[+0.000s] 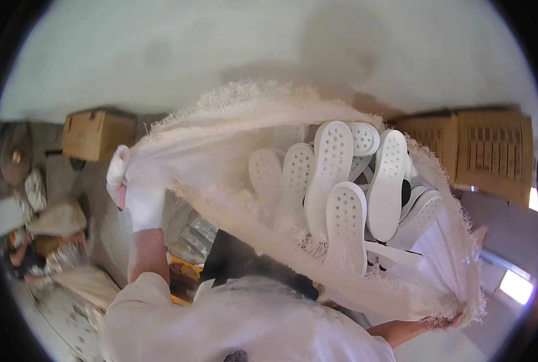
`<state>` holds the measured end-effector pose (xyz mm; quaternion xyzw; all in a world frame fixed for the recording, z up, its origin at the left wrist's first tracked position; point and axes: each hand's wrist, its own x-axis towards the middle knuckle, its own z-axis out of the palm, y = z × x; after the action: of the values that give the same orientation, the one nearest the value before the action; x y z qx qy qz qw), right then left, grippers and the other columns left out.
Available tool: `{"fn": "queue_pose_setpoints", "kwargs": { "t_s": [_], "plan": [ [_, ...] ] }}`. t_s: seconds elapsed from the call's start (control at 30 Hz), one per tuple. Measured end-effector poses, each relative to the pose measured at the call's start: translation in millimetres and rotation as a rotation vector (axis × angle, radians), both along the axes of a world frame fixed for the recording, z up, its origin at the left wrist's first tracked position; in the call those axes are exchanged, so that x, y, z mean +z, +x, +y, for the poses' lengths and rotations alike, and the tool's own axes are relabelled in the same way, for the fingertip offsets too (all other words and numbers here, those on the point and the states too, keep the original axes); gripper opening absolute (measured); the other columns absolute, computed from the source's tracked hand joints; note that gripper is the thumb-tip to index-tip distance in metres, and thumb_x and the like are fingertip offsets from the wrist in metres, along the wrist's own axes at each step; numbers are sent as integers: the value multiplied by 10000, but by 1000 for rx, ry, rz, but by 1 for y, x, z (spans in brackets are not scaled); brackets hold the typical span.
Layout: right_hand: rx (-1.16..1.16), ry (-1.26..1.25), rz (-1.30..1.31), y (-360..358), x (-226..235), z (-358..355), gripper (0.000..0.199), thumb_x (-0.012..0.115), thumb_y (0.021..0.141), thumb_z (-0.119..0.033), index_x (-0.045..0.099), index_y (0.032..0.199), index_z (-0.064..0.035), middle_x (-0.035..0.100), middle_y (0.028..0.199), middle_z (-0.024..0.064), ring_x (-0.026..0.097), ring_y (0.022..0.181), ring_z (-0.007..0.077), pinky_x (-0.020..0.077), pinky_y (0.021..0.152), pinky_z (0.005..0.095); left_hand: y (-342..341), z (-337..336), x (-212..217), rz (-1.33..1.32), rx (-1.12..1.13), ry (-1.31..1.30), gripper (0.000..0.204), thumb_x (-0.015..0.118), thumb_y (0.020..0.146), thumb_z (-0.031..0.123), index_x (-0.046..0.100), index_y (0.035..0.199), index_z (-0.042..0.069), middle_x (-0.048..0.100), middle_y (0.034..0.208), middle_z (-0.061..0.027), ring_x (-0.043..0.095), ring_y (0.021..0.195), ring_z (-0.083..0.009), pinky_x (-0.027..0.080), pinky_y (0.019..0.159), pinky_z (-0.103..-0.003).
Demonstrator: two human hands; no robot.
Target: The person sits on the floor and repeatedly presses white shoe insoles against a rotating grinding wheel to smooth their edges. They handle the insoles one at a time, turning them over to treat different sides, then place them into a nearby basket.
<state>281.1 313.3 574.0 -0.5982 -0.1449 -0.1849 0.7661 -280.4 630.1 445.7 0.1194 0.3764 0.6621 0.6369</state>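
Observation:
A large white cloth sack with frayed edges is stretched wide in front of me, its mouth facing up. Inside lie several white shoe soles dotted with round holes, heaped toward the right and at varied angles; fabric hides the lower ones. My left hand, in a white glove, is closed on the sack's left end. At the lower right, my right hand grips the bunched near rim, its fingers partly covered by cloth. Both forearms reach out from a pale sleeve or shirt.
A closed cardboard box stands at the far left, near a round fan-like object. Slotted brown cartons stand at the right by the pale wall. Filled pale sacks lie on the left.

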Motion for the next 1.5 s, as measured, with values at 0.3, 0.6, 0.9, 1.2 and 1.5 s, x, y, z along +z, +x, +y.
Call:
{"fn": "queue_pose_setpoints", "kwargs": {
  "t_s": [0.3,0.6,0.9,1.2,1.5],
  "plan": [
    [703,82,251,47,10,75,544,641,767,-229,559,1235,33,608,1151,165,602,1049,304,504,908,447,-112,-123,59,539,272,22,462,514,956,302,533,1282,-25,611,1217,-185,580,1134,-294,455,1003,-402],
    [826,-722,958,-80,-245,159,455,621,791,-152,558,1225,-34,584,1189,142,608,1031,295,531,834,483,-182,-215,-76,604,295,-249,356,545,920,228,619,1190,9,650,1156,-110,614,1044,-242,471,946,-386],
    [752,-622,1372,-161,-451,192,519,602,861,-170,485,1336,2,552,1266,187,549,1143,340,474,956,480,-195,-231,-282,180,562,-816,372,582,893,243,603,1192,24,614,1179,-103,579,1070,-236,451,946,-376],
    [988,-1206,948,-136,-495,187,377,705,854,-205,614,1151,9,674,1042,108,644,837,224,521,722,365,-198,-217,-286,418,445,-972,411,607,902,257,555,1235,20,568,1209,-105,545,1093,-221,435,945,-349],
    [1269,-1097,700,-163,-480,106,457,648,885,-373,660,1082,39,639,1185,215,645,1049,304,498,886,403,-95,-203,-298,1198,252,-1172,462,631,912,270,506,1277,16,522,1240,-106,510,1116,-206,419,944,-323]
  ]
}}
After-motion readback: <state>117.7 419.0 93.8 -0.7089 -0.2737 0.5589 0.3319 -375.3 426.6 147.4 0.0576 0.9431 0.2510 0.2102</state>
